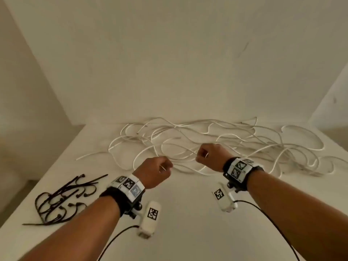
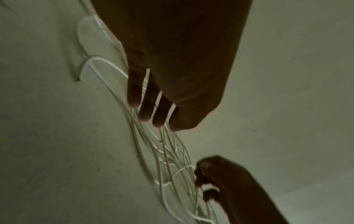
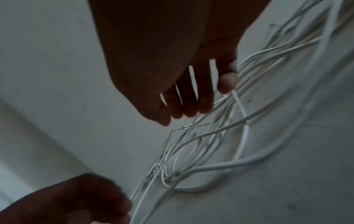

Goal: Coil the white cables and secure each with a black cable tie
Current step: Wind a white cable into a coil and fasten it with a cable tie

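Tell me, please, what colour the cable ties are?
Black; the cable ties show best in the head view.

A plain off-white wall (image 1: 169, 53) fills the top of the head view, with a faint dark scuff to the right. Below it, a white desk (image 1: 188, 213) runs up against that wall. A second wall (image 1: 22, 91) closes in at left, another (image 1: 335, 102) at right. The light is dim, warm and even.

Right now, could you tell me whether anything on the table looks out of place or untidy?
Yes: the white cables lie in one loose tangle across the far side of the table, none coiled. The black cable ties sit in a jumbled heap at the left.
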Motion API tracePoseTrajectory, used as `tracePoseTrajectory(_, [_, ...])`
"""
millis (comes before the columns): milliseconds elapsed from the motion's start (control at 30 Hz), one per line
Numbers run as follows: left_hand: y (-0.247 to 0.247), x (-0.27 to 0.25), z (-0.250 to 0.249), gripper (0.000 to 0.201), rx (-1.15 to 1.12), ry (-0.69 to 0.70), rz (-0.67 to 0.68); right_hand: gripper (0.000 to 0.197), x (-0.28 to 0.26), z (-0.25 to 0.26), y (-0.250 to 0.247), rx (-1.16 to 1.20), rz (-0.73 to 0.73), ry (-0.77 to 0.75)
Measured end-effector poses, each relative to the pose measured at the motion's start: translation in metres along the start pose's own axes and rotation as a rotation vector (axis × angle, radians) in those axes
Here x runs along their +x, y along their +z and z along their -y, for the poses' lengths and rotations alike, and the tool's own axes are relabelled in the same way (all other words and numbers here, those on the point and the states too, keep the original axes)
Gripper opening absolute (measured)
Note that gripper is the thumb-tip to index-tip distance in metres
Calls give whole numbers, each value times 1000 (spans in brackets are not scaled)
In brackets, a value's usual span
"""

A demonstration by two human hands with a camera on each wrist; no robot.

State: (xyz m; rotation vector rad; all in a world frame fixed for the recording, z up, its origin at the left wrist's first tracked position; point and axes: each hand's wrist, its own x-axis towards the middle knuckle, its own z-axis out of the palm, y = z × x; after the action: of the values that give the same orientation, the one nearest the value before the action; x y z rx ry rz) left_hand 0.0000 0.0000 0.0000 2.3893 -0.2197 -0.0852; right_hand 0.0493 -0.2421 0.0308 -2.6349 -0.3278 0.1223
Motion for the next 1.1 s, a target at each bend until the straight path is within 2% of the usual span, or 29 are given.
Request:
tracePoseTrajectory(200, [29,4,22,21,256,89,84,32,12,6,39,-228,80,-63])
tracePoseTrajectory(367, [28,-18,24,28,366,41,108,40,-15,18,55,-299,99,-56])
tracePoseTrajectory(467, [30,-24,25,28,373,21,124,36,-31,19,59,-290,60,-56])
tracePoseTrajectory(567, [28,-29,24,28,313,48,7,26,-47,22,64,-310,57,-81])
tracePoseTrajectory(667, [22,-31,21,45,300,98,-170,5,-51,19,61,-108,23,-141])
tracePoseTrajectory(733, [19,-31,19,55,392,48,-156,6,-53,21,51,-12,-48,-187])
tracePoseTrajectory(800, [17,-30,20,52,424,8,-101,11,-55,23,41,59,-127,-228])
tracePoseTrajectory(867, [16,-29,21,38,350,-14,-71,12,-57,25,29,146,-206,-259])
tracePoseTrajectory(967, [18,-28,26,14,232,-29,-121,12,-58,26,11,233,-308,-275])
tracePoseTrajectory(1100, [13,-23,31,31,228,-2,-228,12,-59,21,-12,309,-443,-273])
